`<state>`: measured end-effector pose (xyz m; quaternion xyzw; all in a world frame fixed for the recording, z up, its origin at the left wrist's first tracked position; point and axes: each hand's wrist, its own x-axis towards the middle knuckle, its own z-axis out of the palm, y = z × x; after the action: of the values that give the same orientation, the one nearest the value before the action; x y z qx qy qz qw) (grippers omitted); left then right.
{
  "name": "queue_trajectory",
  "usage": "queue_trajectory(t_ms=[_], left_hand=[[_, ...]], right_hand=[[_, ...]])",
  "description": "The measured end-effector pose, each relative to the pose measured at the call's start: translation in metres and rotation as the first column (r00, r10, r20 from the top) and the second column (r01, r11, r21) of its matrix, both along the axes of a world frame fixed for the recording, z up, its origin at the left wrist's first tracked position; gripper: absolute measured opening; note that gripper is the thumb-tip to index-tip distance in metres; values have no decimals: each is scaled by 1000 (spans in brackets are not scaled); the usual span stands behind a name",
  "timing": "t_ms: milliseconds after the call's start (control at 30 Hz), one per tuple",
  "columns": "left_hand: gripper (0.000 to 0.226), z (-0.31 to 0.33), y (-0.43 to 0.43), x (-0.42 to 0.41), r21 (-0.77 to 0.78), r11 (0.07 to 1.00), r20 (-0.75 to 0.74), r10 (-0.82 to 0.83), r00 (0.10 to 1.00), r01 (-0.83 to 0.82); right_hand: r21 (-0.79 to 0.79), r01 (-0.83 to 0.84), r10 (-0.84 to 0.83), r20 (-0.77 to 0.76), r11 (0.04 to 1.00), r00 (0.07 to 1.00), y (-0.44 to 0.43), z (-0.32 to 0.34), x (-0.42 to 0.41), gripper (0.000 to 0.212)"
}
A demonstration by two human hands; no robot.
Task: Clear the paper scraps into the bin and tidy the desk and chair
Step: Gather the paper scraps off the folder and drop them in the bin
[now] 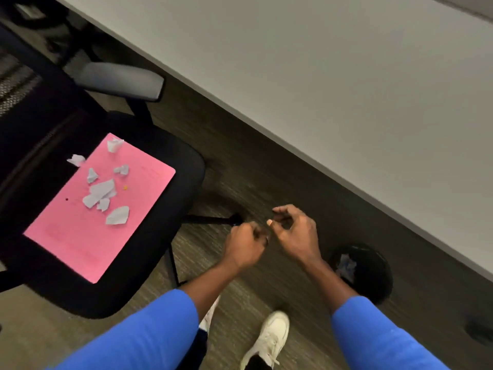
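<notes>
Several white paper scraps (102, 192) lie on a pink folder (66, 236) that rests on the seat of a black office chair (160, 249) at the left. A round black bin (373, 273) stands on the floor at the lower right, under the desk edge, with crumpled paper (346, 265) inside. My left hand (245, 244) is curled into a fist and my right hand (296, 231) has its fingers bent and apart; both hover over the floor between chair and bin. Nothing shows in either hand.
The grey desk (346, 76) runs diagonally across the upper right. The chair's grey armrest (120, 80) juts toward the desk. A chair base leg (213, 220) lies beneath my hands. My white shoe (269, 340) stands on the carpet.
</notes>
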<state>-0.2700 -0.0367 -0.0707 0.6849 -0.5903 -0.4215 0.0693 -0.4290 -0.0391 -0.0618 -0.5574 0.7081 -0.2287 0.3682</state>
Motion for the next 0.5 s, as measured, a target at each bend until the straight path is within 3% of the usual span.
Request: queue_trajectory(t_ms=[167,367,500], left_hand=[[21,26,-24,101,-74,982,45,177,983,-173],[17,42,-35,207,-331,904,143,331,933,-270],[36,41,-38,259,-433,859,178,381,907,-275]], right_hand=[[-39,-123,124,15,992,992,-45,22,80,35],[-54,-259,259,-11,964,966,-90,30,174,46],[-54,-370,369,-32,928,929,-113,30,225,55]])
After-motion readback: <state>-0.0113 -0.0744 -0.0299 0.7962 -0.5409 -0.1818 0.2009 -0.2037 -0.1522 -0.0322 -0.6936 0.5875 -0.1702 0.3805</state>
